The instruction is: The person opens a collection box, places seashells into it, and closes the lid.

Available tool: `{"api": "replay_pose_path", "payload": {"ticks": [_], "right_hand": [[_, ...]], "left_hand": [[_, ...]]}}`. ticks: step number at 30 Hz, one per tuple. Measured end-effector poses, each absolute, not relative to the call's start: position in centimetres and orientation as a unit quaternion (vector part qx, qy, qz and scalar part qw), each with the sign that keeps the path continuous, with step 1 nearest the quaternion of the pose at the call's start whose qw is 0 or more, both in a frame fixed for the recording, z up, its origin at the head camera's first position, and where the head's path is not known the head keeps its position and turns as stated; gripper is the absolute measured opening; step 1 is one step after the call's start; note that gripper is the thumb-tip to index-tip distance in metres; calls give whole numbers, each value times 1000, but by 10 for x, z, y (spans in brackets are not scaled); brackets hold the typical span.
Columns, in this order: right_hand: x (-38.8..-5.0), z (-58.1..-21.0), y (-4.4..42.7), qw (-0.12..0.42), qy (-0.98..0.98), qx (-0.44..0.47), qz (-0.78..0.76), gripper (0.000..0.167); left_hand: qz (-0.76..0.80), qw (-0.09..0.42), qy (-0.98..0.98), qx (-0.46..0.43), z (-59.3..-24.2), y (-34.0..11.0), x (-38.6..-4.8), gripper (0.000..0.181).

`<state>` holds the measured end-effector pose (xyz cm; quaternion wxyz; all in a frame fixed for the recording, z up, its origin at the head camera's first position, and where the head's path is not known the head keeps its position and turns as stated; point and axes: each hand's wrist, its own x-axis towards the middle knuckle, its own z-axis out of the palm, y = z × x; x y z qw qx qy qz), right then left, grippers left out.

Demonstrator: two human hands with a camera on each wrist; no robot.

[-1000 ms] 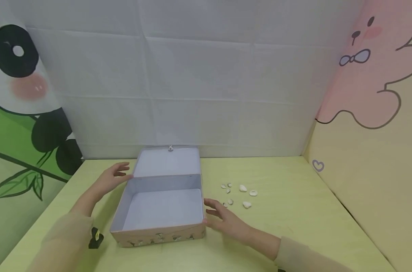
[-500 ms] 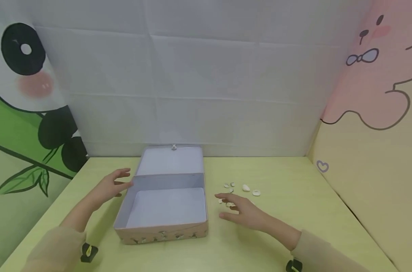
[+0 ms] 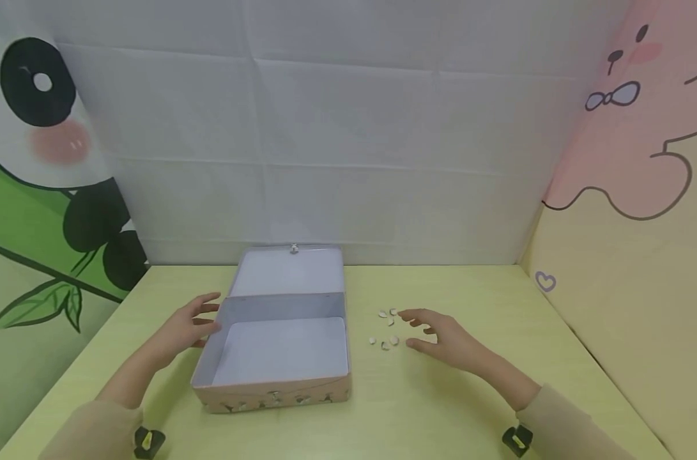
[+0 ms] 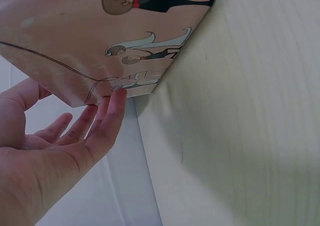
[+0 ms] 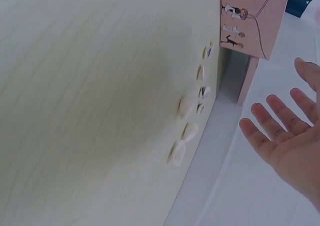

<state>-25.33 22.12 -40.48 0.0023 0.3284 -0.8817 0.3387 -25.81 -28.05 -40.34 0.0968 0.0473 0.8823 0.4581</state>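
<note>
A shallow box (image 3: 270,396) stands left of centre in the head view, its pink outer side printed with small figures. Its pale lid (image 3: 291,271) is tipped back, and the pale inside shows nothing in it. My left hand (image 3: 181,329) is at the box's left side, fingers loosely bent; whether the fingertips touch the wall I cannot tell. Several small white seashells (image 3: 395,341) lie on the table right of the box. Over them, apart from the table, hovers my right hand (image 3: 446,342), fingers spread and nothing held. It hides some larger shells (image 5: 186,106) that the right wrist view shows.
The pale yellow-green table (image 3: 440,421) extends around the box. A white cloth (image 3: 348,128) hangs along its back edge. Painted panels stand at both sides, a green one (image 3: 15,217) on the left and a yellow and pink one (image 3: 630,275) on the right.
My right hand has left the box's right side and moved rightward over the shells. The left hand has slid slightly nearer along the box's left edge. The head view has shifted a little.
</note>
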Motion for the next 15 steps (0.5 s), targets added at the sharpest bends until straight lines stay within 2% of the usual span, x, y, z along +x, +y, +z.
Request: {"api": "replay_pose_path", "payload": {"ticks": [15], "right_hand": [[-274, -427, 260, 47, -893, 308, 326, 39]], "left_hand": [[491, 97, 864, 58, -410, -287, -255, 68]]}}
